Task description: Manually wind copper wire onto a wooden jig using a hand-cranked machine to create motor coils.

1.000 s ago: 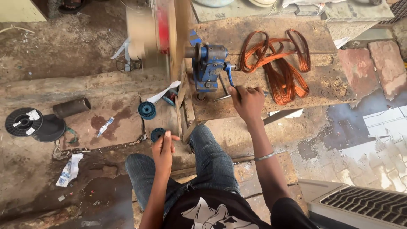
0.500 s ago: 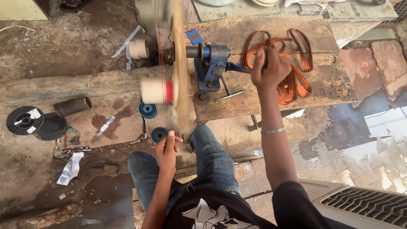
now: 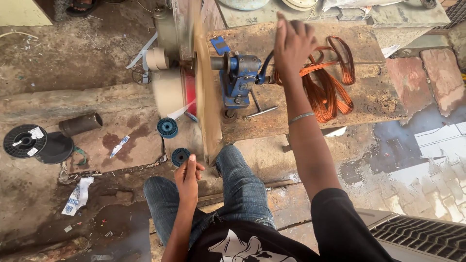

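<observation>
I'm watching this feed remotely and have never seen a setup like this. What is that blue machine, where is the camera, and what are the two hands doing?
The one view comes from a camera on the person's head, looking down past their knees. The blue machine is a hand-cranked unit bolted to a worn wooden bench, with a blurred, spinning board on its shaft. The right hand is raised at the crank side; blur hides exactly what it grips. The left hand is low, fingers pinched together, near a small blue spool; whether it holds a wire is too fine to see. Loops of copper wire lie on the bench. Black reels sit on the ground.
</observation>
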